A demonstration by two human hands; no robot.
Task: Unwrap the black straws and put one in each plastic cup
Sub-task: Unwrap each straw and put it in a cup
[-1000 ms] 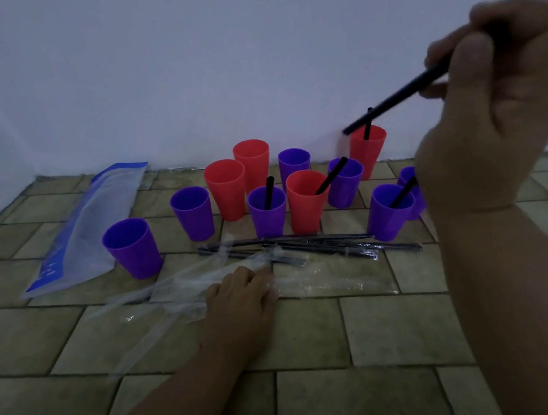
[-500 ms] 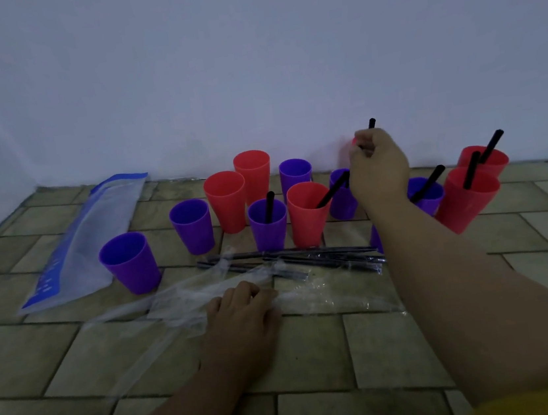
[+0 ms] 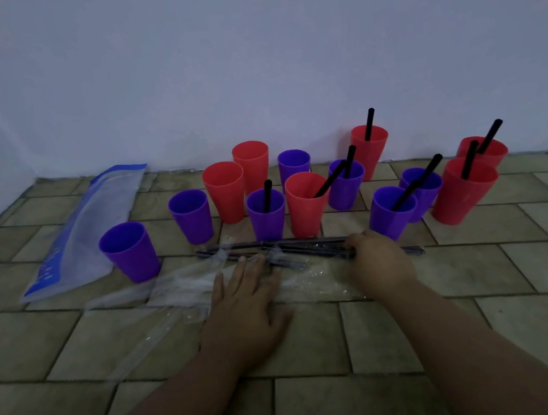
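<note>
Straws: wrapped black straws (image 3: 281, 246) lie bundled on the tiled floor (image 3: 418, 327), just in front of the cups (image 3: 308, 213).
Right hand (image 3: 380, 258): fingers curled down over the bundle's right part, gripping it.
Left hand (image 3: 247, 293): flat, fingers straight and slightly spread, pressing on clear wrappers (image 3: 178, 284).
Cup count: eight hold a straw, five hold none.
Far left: blue-and-clear bag (image 3: 88, 226) lying flat.
</note>
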